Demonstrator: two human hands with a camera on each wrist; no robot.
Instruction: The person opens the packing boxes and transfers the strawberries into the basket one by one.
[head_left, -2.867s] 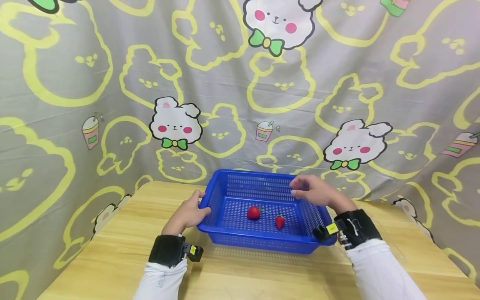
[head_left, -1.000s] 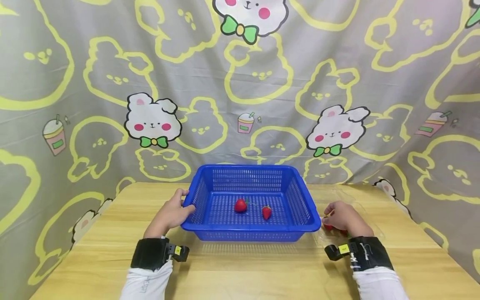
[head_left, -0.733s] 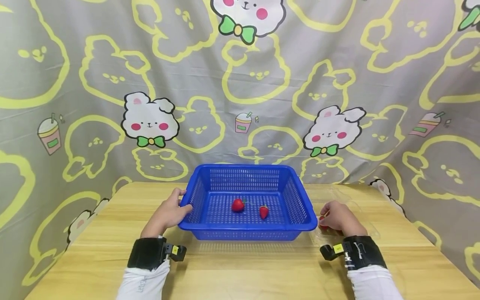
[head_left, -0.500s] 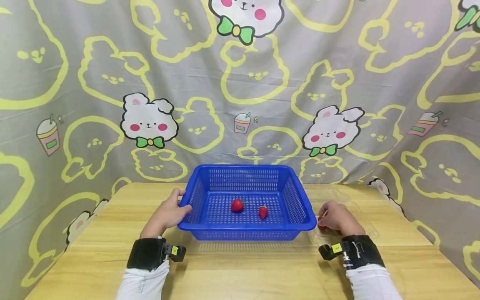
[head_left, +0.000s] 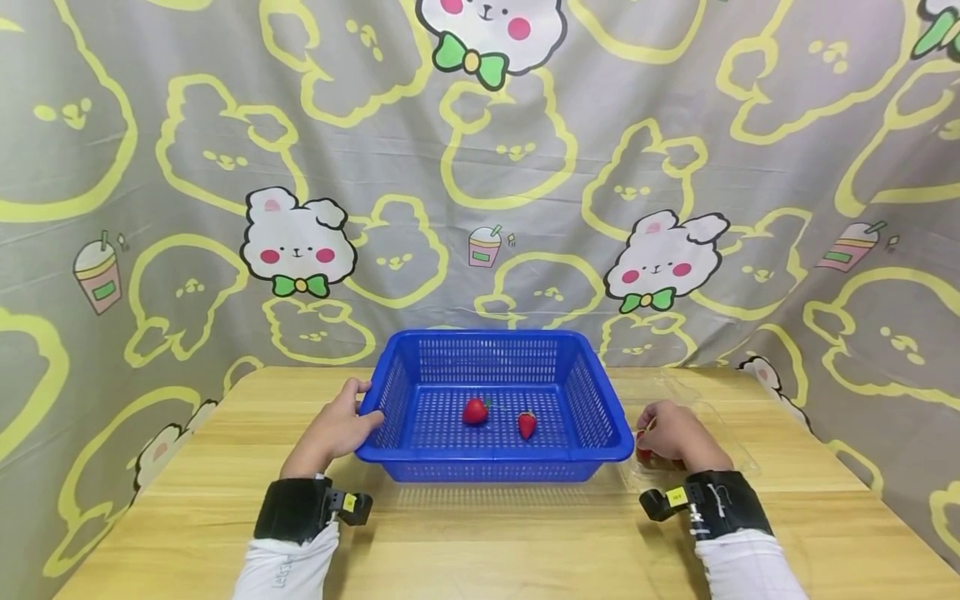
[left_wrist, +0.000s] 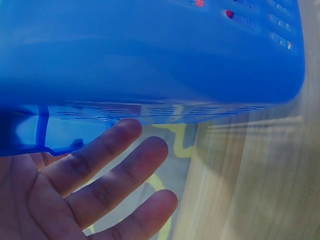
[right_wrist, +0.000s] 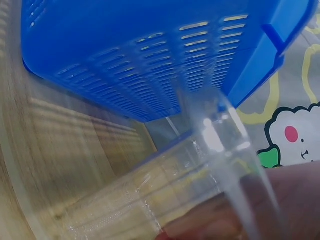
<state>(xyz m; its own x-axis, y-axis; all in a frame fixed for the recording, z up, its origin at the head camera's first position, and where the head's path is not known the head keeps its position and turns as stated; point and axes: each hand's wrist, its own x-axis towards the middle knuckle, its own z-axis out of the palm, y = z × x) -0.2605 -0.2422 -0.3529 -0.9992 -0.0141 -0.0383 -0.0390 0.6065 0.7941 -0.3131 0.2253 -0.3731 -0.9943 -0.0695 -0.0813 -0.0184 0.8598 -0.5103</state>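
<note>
A blue plastic basket (head_left: 495,454) with slotted walls stands on the table, holding a round red strawberry (head_left: 474,411) and a smaller, pointed strawberry (head_left: 527,425). My left hand (head_left: 339,423) grips the basket's left rim, thumb over the top; in the left wrist view several fingers (left_wrist: 122,172) stretch out under the rim. To the right of the basket, my right hand (head_left: 675,435) reaches into a clear plastic box (head_left: 637,477), fingertips curled on a red strawberry (head_left: 642,448). The hand hides most of that strawberry. The right wrist view looks through the clear box wall (right_wrist: 220,135).
A clear plastic lid-like piece (head_left: 667,385) lies behind the right hand. The wooden table (head_left: 480,550) reaches back to a grey curtain (head_left: 420,133) with bunny prints, which also closes off both sides.
My right hand has gone from above the basket's right side down into the clear box and onto a strawberry. The left hand stays at the rim; the basket sits straighter in view.
</note>
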